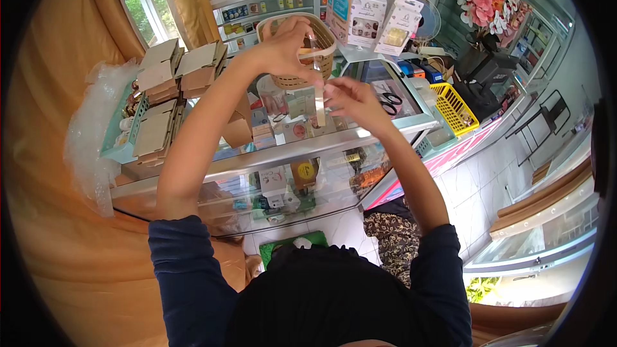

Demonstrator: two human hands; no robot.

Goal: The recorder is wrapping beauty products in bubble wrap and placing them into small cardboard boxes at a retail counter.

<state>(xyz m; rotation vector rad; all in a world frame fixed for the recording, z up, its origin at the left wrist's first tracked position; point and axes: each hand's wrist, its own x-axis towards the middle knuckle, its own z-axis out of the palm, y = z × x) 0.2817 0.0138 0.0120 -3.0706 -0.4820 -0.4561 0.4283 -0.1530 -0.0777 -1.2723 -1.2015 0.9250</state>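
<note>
My left hand [282, 50] is raised over the glass counter, in front of a woven beige basket [330, 58]. Its fingers and thumb are spread wide around a clear, shiny strip [320, 106], apparently tape, that hangs from the thumb tip. The fingertips of my right hand [349, 101] pinch the same strip at its right edge, close to the left thumb. Whether a roll sits within the left hand is hard to tell. Black-handled scissors [391, 104] lie on the glass to the right of my right hand.
Folded cardboard boxes [156, 130] are stacked at the left, by a teal basket [115, 147] and bubble wrap [89, 130]. An open brown carton [237, 127] sits below my left forearm. A rack of hanging packets [368, 19] stands behind; a yellow basket [441, 94] is at the right.
</note>
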